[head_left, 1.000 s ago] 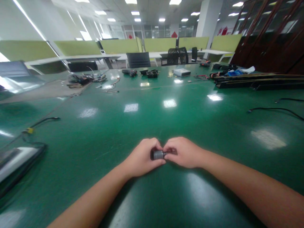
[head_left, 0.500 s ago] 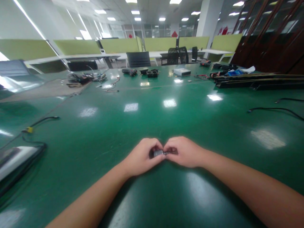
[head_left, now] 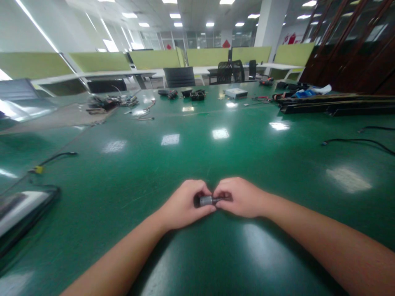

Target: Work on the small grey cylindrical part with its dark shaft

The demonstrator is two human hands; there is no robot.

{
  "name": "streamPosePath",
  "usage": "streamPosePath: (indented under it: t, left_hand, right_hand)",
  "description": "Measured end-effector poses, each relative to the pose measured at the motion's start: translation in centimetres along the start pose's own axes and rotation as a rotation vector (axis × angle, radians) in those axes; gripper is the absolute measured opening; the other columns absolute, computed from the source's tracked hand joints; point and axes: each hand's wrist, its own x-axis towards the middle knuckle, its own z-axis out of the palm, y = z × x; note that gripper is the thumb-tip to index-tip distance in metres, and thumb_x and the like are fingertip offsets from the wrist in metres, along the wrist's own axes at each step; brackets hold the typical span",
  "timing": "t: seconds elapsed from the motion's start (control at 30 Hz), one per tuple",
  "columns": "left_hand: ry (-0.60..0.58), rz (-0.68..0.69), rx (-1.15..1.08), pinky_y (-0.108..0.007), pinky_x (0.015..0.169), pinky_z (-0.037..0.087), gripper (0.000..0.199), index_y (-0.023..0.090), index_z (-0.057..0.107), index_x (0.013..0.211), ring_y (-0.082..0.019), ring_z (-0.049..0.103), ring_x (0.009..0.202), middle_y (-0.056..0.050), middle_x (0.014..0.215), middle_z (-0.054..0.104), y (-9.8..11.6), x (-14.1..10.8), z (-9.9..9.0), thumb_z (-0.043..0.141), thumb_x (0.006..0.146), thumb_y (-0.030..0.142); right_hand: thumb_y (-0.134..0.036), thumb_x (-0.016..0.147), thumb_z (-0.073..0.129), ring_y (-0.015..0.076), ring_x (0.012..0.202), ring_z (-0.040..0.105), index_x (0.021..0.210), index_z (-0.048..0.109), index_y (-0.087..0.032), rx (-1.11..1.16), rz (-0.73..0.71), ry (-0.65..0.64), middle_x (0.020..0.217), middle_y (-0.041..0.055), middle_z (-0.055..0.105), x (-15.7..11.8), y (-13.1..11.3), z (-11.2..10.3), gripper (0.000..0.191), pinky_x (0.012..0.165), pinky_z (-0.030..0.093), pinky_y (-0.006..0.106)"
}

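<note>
Close in front of me, both hands meet over the green tabletop point(head_left: 197, 160). Between them lies a small grey metal cylinder point(head_left: 205, 200) with a dark left end and a thinner dark part toward the right. My left hand point(head_left: 186, 204) curls around the cylinder, its fingers behind and its thumb along the near side. With thumb and fingertips, my right hand point(head_left: 239, 197) pinches the thin right end. The fingers hide part of that end, and I cannot tell exactly what the piece is.
A white-topped device point(head_left: 21, 207) with a black cable lies at left. Black cables point(head_left: 354, 141) reach in from the right. Along the far side are a power tool point(head_left: 168, 94), a silver box point(head_left: 236, 93), loose parts point(head_left: 112, 101) and long black rails point(head_left: 336, 107).
My left thumb has dropped slightly away from the cylinder, so more of its grey side shows. The right hand keeps its pinch with barely any shift.
</note>
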Motion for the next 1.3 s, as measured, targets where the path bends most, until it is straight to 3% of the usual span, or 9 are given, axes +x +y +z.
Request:
streamPosePath:
  t: [0.6,1.03,1.17,1.3]
  left_hand:
    - [0.005,-0.033,-0.004,-0.032,0.079,0.044,0.023,0.020,0.063,0.093,-0.020,0.061,0.086,-0.002,0.092,0.067,-0.2,-0.9,-0.3,0.074,0.082,0.037]
    - [-0.018,-0.015,-0.003,-0.031,0.079,0.043,0.024,0.019,0.062,0.092,-0.019,0.059,0.084,-0.002,0.092,0.066,-0.4,-1.6,-0.5,0.073,0.084,0.039]
    - [-0.002,-0.025,-0.002,-0.031,0.079,0.043,0.025,0.019,0.062,0.093,-0.019,0.059,0.084,-0.002,0.091,0.066,-0.2,-1.5,-0.6,0.075,0.083,0.039]
    - [0.004,-0.020,-0.014,-0.031,0.078,0.043,0.024,0.020,0.062,0.092,-0.019,0.060,0.084,-0.002,0.091,0.066,-0.1,-1.2,-0.5,0.074,0.083,0.038]
  right_hand:
    - [-0.022,0.081,0.071,0.0125,0.070,0.058,0.090,0.072,-0.018,-0.043,0.069,-0.126,0.080,0.0010,0.067,-0.8,0.3,-2.3,0.010,0.064,0.042,0.024]
    - [-0.022,0.079,0.069,0.0129,0.067,0.060,0.091,0.073,-0.017,-0.022,0.223,-0.195,0.078,0.0012,0.069,-1.1,1.1,-4.0,0.013,0.061,0.045,0.024]
    - [-0.024,0.080,0.070,0.0133,0.069,0.061,0.093,0.074,-0.017,0.027,0.204,-0.226,0.079,0.0016,0.070,-0.9,0.7,-4.0,0.015,0.062,0.045,0.024]
    - [-0.026,0.081,0.072,0.0130,0.070,0.060,0.093,0.074,-0.018,0.042,0.165,-0.179,0.081,0.0017,0.070,-0.7,0.3,-3.0,0.015,0.063,0.043,0.024]
